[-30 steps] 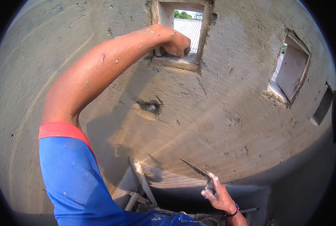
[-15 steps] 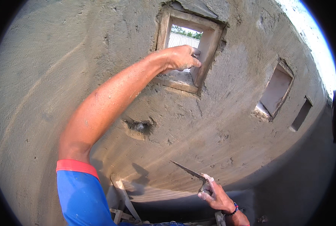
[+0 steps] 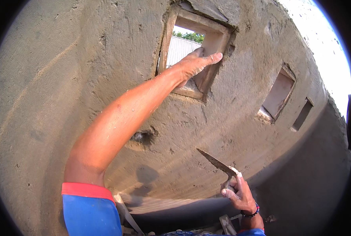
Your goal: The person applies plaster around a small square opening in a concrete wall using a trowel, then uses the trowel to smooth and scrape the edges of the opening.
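Observation:
My left hand point(image 3: 197, 65) reaches into the window opening, with mortar on its fingers. Its thumb stretches across the front edge of the right side of the wooden window frame point(image 3: 224, 39). Fingers spread apart from the thumb reach inside the opening, partly hidden, so the hand is open against the frame. Lower right, my right hand point(image 3: 241, 196) is closed on the handle of a mortar-smeared trowel point(image 3: 214, 160). The trowel's narrow blade points up and left, in front of the plastered wall point(image 3: 183, 122).
A rough hole point(image 3: 142, 137) in the wall lies beside my left forearm. Two smaller openings, a framed one point(image 3: 277, 94) and a narrow one point(image 3: 302, 115), sit farther right. Wooden pieces point(image 3: 128, 212) stand below. A corrugated roof point(image 3: 179, 49) shows through the window.
My left hand has shifted from fingers pointing at the frame's inner side to its thumb laid over the front edge. My right hand has moved up and right with the trowel.

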`<action>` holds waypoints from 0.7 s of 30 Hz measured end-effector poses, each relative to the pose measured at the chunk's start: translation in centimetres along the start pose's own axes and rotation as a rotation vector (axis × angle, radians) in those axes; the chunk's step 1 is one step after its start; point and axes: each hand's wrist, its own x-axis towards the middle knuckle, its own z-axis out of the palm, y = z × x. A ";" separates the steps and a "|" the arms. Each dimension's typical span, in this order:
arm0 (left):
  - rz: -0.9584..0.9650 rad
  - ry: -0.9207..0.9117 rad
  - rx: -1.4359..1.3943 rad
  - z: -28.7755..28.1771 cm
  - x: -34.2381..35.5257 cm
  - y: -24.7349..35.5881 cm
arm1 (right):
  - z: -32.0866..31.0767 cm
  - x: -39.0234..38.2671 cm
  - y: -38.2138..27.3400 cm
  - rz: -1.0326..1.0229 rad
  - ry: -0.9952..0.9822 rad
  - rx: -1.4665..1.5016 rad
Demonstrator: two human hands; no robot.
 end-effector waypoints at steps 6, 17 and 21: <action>-0.048 0.069 -0.034 0.8 0.2 0.0 | -1.3 0.0 -1.5 -0.084 0.173 -0.034; -0.243 0.293 -0.022 -0.4 1.4 0.1 | -8.0 0.7 -11.7 -0.469 0.450 -0.988; -0.213 0.283 -0.076 0.4 2.4 0.3 | -8.1 0.7 -16.9 -0.371 0.544 -1.381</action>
